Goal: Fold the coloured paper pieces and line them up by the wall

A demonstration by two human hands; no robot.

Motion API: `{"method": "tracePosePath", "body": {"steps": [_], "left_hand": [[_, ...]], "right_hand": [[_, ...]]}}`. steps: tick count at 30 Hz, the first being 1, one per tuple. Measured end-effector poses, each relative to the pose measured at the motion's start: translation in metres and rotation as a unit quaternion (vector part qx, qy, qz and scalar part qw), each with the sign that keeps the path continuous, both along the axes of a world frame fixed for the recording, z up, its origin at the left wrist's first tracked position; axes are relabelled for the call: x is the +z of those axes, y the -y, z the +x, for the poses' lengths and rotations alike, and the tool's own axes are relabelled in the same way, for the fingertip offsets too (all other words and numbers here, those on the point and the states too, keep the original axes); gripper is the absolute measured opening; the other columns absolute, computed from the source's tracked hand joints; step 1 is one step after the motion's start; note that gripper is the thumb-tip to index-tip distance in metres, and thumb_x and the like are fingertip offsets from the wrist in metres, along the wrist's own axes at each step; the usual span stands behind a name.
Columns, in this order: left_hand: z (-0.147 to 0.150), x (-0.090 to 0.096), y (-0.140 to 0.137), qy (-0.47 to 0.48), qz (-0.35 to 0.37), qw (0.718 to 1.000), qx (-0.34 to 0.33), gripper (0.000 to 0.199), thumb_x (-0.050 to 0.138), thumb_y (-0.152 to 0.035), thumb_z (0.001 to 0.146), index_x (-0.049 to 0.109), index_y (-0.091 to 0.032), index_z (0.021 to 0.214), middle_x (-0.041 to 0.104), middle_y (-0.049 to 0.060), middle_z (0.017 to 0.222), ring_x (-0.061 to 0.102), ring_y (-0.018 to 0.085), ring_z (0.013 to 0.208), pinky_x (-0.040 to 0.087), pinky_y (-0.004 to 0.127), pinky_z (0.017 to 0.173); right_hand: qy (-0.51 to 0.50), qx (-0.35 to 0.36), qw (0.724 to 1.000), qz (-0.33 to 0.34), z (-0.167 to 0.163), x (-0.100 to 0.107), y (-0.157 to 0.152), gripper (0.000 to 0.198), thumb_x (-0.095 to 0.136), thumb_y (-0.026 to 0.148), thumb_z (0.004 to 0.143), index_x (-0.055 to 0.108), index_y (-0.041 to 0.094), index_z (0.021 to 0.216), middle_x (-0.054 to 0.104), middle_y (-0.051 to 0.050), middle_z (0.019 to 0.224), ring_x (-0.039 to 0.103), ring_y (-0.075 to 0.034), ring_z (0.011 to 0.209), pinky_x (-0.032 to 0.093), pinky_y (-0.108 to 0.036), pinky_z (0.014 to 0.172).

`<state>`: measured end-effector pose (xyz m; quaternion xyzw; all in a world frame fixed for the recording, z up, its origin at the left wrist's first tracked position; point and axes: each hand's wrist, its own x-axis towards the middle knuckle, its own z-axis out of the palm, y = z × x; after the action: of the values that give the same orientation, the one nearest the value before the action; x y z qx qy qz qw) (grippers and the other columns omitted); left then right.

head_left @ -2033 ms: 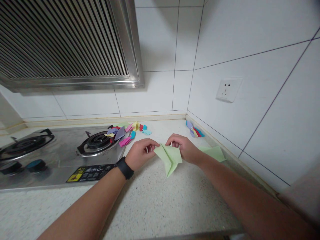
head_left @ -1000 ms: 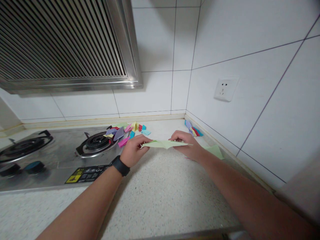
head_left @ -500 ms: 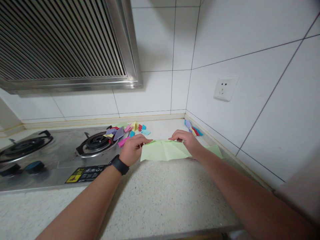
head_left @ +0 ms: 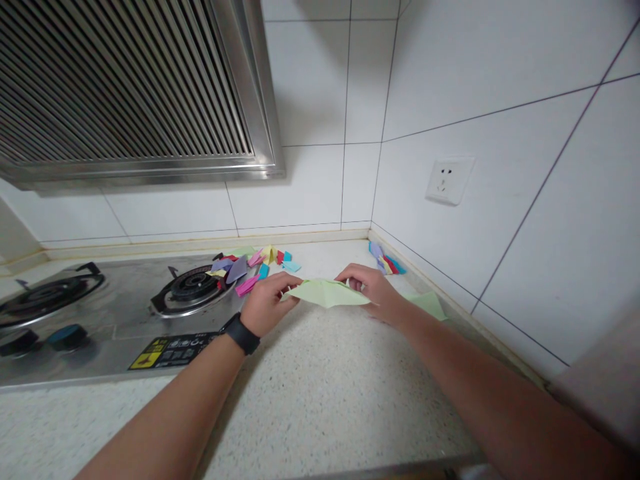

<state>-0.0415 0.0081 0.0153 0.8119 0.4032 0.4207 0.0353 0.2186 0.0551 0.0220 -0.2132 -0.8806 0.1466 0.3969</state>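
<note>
A creased sheet of light green paper (head_left: 327, 293) spans the gap between my two hands, just above the speckled countertop (head_left: 340, 387). My left hand (head_left: 267, 298), with a black watch on the wrist, pinches its left end between thumb and fingers. At the right end, my right hand (head_left: 373, 290) grips the paper with bent fingers; part of that end is hidden by them. The front edge of the paper comes to a shallow point in the middle. Another light green sheet (head_left: 429, 305) lies on the counter beyond my right forearm.
Several colourful folded papers (head_left: 237, 269) lie at the right burner (head_left: 193, 287) of the gas stove and beside it. More folded pieces (head_left: 386, 259) rest in the back corner. A range hood (head_left: 150, 170) overhangs the stove; a socket (head_left: 449, 181) is on the right wall.
The front of the green paper has folded in, so it now looks narrower and tapers at both ends. Both hands have turned slightly around its ends and keep their hold.
</note>
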Motion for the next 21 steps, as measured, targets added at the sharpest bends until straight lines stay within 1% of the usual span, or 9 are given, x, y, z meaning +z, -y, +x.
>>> {"method": "tracePosePath", "body": {"steps": [2,5,8,12,14,21], "left_hand": [[0.001,-0.002,0.000,0.007,0.001,1.000,0.008,0.016,0.060,-0.017,0.083,0.067,-0.019,0.097,0.067,0.004,0.086,0.058,0.013,0.071,0.045,0.024,0.062],[0.004,-0.003,0.001,0.011,-0.013,1.000,0.016,0.019,0.058,-0.015,0.084,0.067,-0.020,0.101,0.064,0.002,0.079,0.052,0.010,0.061,0.042,0.022,0.056],[0.007,-0.004,0.002,0.004,-0.018,1.000,0.000,0.018,0.059,-0.017,0.085,0.067,-0.019,0.100,0.062,0.001,0.077,0.052,0.010,0.062,0.042,0.021,0.056],[0.009,-0.003,0.003,-0.012,-0.011,1.000,-0.011,0.016,0.059,-0.018,0.085,0.067,-0.019,0.099,0.062,0.001,0.076,0.053,0.010,0.062,0.043,0.021,0.057],[0.009,-0.003,0.004,-0.019,-0.012,1.000,-0.013,0.016,0.059,-0.018,0.085,0.066,-0.019,0.099,0.063,0.001,0.077,0.054,0.010,0.062,0.043,0.021,0.057],[0.009,-0.006,0.002,-0.016,-0.040,0.999,-0.016,0.021,0.057,-0.019,0.086,0.064,-0.020,0.106,0.065,0.002,0.086,0.056,0.010,0.066,0.046,0.021,0.058]], "right_hand": [[-0.001,-0.008,1.000,-0.003,-0.003,-0.001,0.001,0.017,0.064,0.026,0.083,0.064,0.020,0.099,0.063,-0.003,0.086,0.049,-0.012,0.063,0.040,-0.026,0.060],[0.000,-0.021,1.000,-0.021,-0.007,-0.004,0.003,0.020,0.064,0.021,0.081,0.063,0.021,0.101,0.063,-0.003,0.087,0.049,-0.011,0.061,0.040,-0.026,0.059],[0.013,-0.013,0.999,-0.029,-0.010,-0.006,0.005,0.021,0.063,0.017,0.081,0.063,0.021,0.101,0.064,-0.002,0.088,0.049,-0.011,0.061,0.041,-0.025,0.060],[0.021,-0.007,1.000,-0.020,-0.012,-0.005,0.008,0.018,0.066,0.016,0.078,0.064,0.020,0.095,0.062,-0.001,0.085,0.049,-0.010,0.061,0.040,-0.025,0.061],[0.025,-0.003,1.000,-0.015,-0.012,-0.005,0.009,0.018,0.066,0.015,0.078,0.064,0.020,0.096,0.061,-0.001,0.083,0.049,-0.011,0.062,0.040,-0.024,0.061],[0.017,0.000,1.000,-0.012,-0.011,-0.004,0.008,0.018,0.065,0.015,0.079,0.064,0.019,0.097,0.060,0.000,0.083,0.050,-0.010,0.063,0.040,-0.024,0.062]]}}
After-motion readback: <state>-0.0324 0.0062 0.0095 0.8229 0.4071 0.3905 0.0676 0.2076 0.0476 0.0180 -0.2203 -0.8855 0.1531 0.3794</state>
